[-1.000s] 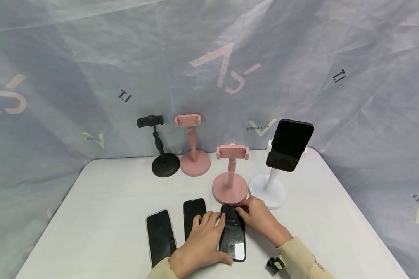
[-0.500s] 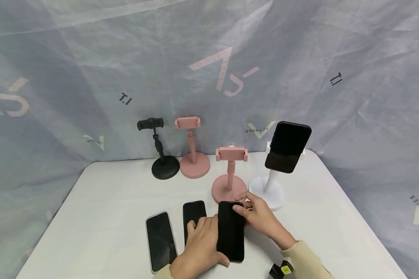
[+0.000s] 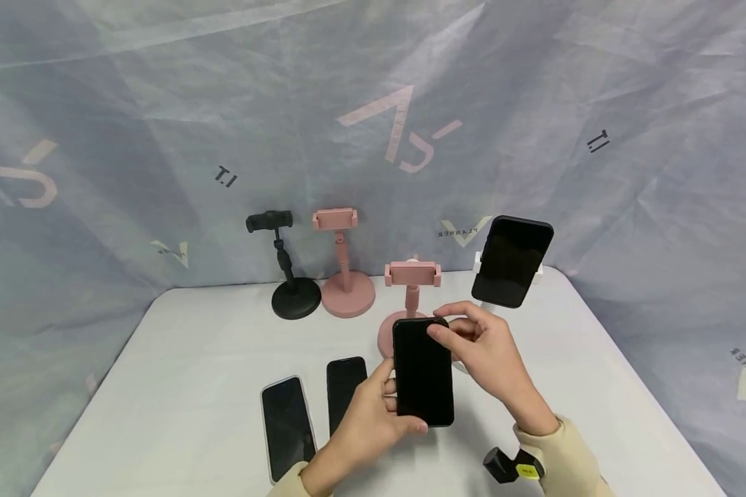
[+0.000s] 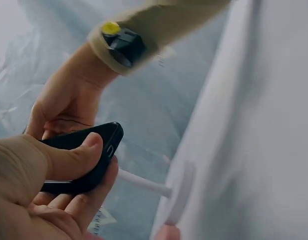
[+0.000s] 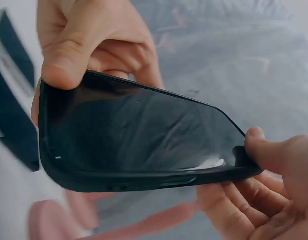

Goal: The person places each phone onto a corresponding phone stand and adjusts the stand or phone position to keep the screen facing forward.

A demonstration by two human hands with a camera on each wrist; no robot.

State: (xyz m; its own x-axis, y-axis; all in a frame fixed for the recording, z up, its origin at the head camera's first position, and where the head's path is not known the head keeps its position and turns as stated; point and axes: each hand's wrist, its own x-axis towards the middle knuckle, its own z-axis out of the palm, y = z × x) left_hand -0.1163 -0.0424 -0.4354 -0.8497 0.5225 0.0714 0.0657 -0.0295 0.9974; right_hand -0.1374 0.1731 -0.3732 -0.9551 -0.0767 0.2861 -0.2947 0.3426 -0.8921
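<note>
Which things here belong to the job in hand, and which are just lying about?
In the job: held phone, gripped by the left hand and right hand; perhaps the front pink stand behind it.
Apparently idle right now: pale-edged phone and dark-edged phone lying flat, black stand, rear pink stand, white stand with mounted phone.

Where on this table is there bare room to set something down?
Left: tabletop between its left edge, the black stand and the white-rimmed phone. Right: tabletop between the right sleeve and right edge. Crowded: the middle, where the left hand and right hand hold a black phone before the nearer pink stand, another phone lying beside.
</note>
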